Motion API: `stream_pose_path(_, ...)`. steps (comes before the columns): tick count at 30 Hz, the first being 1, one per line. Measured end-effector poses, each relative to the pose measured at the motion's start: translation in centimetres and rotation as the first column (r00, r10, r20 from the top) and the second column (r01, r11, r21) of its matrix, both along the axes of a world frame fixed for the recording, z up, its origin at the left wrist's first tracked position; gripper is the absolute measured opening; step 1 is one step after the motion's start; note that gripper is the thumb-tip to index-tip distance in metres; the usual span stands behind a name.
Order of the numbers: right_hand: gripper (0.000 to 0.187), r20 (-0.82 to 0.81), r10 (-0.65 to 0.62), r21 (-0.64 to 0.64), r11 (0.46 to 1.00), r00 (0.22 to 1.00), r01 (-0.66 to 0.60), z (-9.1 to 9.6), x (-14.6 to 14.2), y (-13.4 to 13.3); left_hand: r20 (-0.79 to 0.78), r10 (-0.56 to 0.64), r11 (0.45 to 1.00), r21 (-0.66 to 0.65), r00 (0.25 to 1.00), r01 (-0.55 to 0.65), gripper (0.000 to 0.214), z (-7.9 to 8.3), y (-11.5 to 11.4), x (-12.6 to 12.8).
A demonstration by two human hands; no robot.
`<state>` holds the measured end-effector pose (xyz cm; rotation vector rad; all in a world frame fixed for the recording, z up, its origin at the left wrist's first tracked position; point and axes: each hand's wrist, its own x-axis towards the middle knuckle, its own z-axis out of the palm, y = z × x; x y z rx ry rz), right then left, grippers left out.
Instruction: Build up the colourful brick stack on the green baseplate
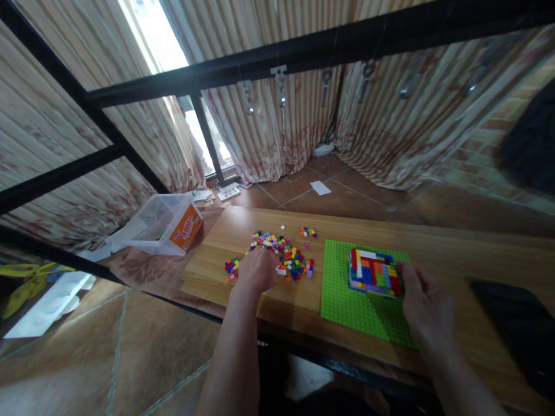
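My left hand [259,270] reaches down into a loose pile of small coloured toy bricks [297,263] on the wooden table. Its fingers are curled and mostly hidden behind the back of the hand, so anything pinched there does not show. On the right, a green studded baseplate [342,300] lies flat. Over it sits a rectangular build of toy bricks [373,273], its top a patchwork of red, white, blue, orange and green. My right hand [427,300] grips this build at its right side, fingertips against the edge.
A black flat object [511,323] lies on the wooden table [455,248] at the right. Left of the table stands a clear plastic bin [160,222] with an orange label. A black metal frame [260,63] with hanging clips crosses before the curtains.
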<state>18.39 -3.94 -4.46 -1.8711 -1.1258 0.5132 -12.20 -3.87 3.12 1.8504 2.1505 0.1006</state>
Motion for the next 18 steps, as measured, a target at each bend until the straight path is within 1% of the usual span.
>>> stream_pose_path(5, 0.047, -0.061, 0.019, 0.023, 1.0, 0.998, -0.018, 0.4, -0.3, -0.1, -0.04, -0.018, 1.0, -0.017, 0.999, 0.017, 0.022, -0.4, 0.1, 0.8)
stream_pose_path(10, 0.048, -0.103, 0.054, 0.087, 0.995, 0.993, -0.045, 0.3, -0.4, -0.1, -0.012, -0.067, 0.998, -0.015, 0.998, 0.066, 0.017, -0.7, 0.1, 0.6)
stream_pose_path(12, 0.05, -0.131, 0.049, 0.117, 0.993, 0.99, -0.033, 0.2, -0.3, 0.0, 0.006, -0.1, 0.995, 0.005, 0.995, 0.1, 0.015, -0.5, 0.1, 0.3)
stream_pose_path(14, 0.051, -0.162, 0.033, 0.15, 0.989, 0.986, -0.009, 0.2, -0.2, 0.0, 0.034, -0.132, 0.989, 0.072, 0.991, 0.129, 0.015, 0.0, 0.1, 0.2)
stream_pose_path(16, 0.05, -0.192, 0.022, 0.2, 0.98, 0.981, 0.017, 0.3, -0.1, 0.1, 0.091, -0.198, 0.972, 0.143, 0.976, 0.184, 0.014, 0.4, 0.3, 0.6)
stream_pose_path(18, 0.045, -0.231, 0.033, 0.288, 0.957, 0.972, 0.036, 0.7, 0.0, -0.1, 0.198, -0.309, 0.945, 0.177, 0.93, 0.276, 0.014, 0.7, 0.4, 1.8)
